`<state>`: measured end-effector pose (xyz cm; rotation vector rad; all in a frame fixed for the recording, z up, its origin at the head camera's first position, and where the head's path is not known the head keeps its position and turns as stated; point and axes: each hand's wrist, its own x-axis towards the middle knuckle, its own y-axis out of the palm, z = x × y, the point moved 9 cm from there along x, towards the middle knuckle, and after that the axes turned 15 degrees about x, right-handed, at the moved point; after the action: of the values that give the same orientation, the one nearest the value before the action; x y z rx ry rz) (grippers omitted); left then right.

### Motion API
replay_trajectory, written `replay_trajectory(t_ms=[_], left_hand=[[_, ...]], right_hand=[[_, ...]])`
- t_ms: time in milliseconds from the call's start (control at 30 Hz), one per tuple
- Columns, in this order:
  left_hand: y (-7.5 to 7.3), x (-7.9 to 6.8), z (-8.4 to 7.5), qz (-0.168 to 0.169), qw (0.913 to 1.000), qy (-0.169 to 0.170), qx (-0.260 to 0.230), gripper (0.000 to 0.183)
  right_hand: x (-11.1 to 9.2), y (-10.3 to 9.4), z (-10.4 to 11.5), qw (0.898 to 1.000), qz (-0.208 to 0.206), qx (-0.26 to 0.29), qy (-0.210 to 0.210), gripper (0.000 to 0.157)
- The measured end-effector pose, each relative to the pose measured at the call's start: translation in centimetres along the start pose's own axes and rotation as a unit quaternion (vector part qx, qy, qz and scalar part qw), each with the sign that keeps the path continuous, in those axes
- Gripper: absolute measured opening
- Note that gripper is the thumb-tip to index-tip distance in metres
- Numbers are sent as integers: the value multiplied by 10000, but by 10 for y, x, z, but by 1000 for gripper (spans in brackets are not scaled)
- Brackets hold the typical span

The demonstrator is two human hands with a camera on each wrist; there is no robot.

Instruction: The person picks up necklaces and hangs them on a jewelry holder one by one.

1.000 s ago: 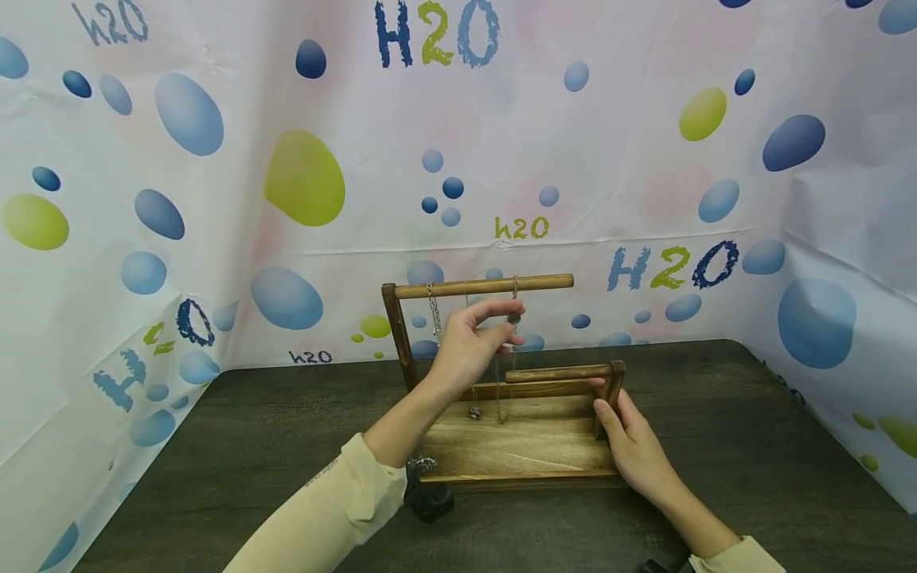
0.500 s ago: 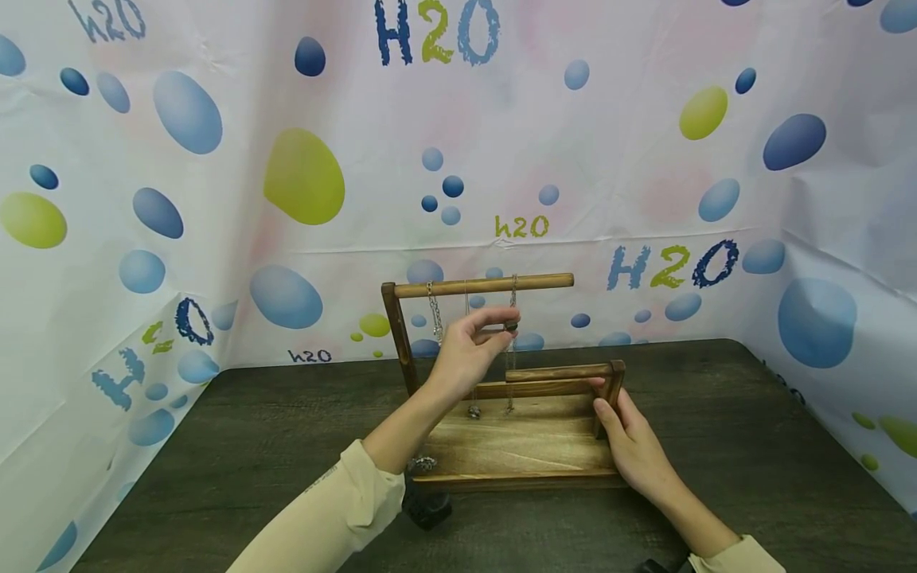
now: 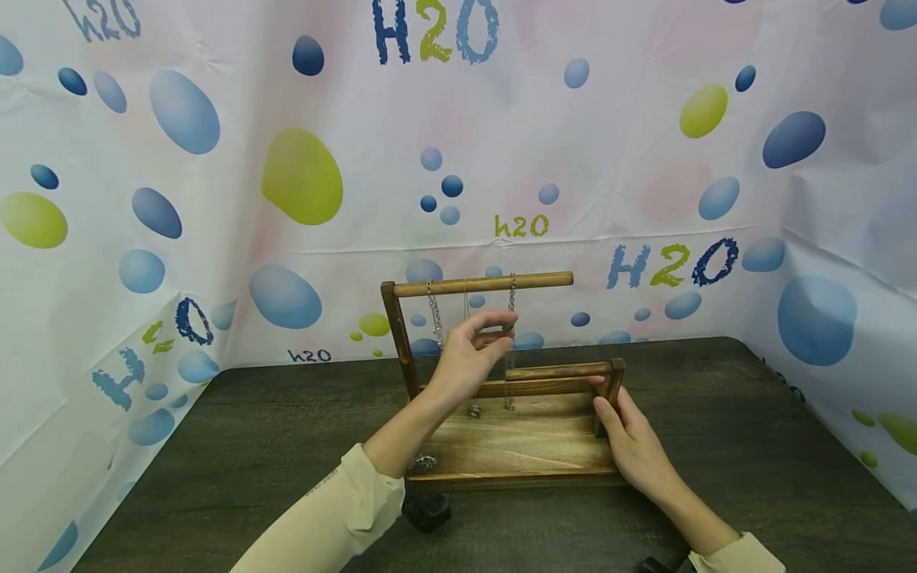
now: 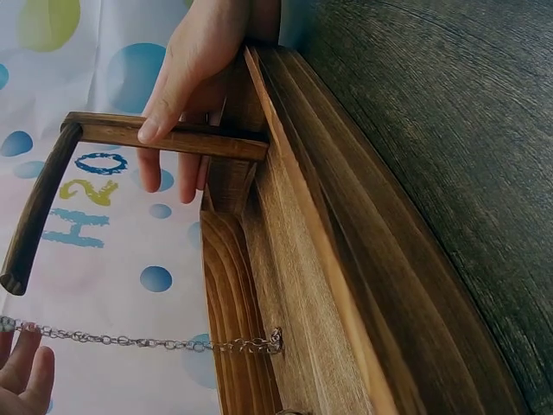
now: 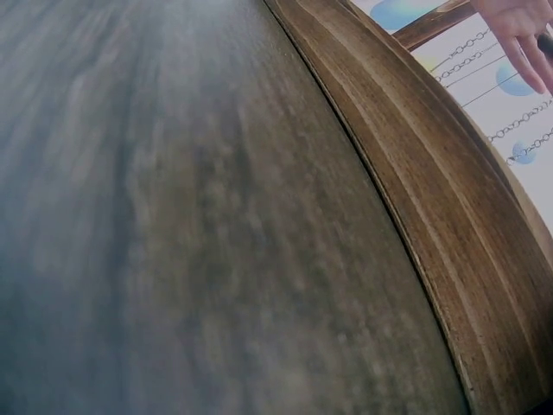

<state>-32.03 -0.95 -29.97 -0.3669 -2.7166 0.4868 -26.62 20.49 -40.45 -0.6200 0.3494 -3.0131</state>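
Note:
A wooden jewelry stand (image 3: 519,446) has a tall upper bar (image 3: 544,280) and a lower bar (image 3: 559,372). My left hand (image 3: 466,350) pinches a silver chain necklace (image 3: 512,296) partway down, between thumb and fingers; its top loops over the upper bar. The necklace's lower part (image 4: 130,341) hangs past the fingertips toward the base. On the right side my right hand (image 3: 634,446) grips the lower bar's short post (image 4: 203,141), thumb in front and fingers behind.
Left along the upper bar hang another chain (image 3: 434,310) and a thin one ending in a pendant (image 3: 474,411). Small silver jewelry (image 3: 424,462) lies at the base's left front. The dark tabletop (image 3: 286,446) meets a patterned backdrop (image 3: 602,159) behind.
My left hand has drawn slightly down and left with its fingers closer together on the necklace. The necklace's lower end has swung right and hangs straighter. My right hand has stayed on the post.

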Motion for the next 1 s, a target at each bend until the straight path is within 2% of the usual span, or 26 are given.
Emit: replay_trajectory(t_ms=[300,767,867,1000], left_hand=[[0,-6,3,158,9999,-33,-53,31],[-8,-30,9,499,9987,35,88,31],[-11,-36,15,678,9977,-20,82,31],[-14,-46,26,1230,9921,-132,216,31]], right_hand=[[1,0,0,10000,4,7,-2,37],[1,0,2,9999,13,117,-21,38],[1,0,2,9999,28,142,-31,38],[0,0,2,9999,27,140,-18,38]])
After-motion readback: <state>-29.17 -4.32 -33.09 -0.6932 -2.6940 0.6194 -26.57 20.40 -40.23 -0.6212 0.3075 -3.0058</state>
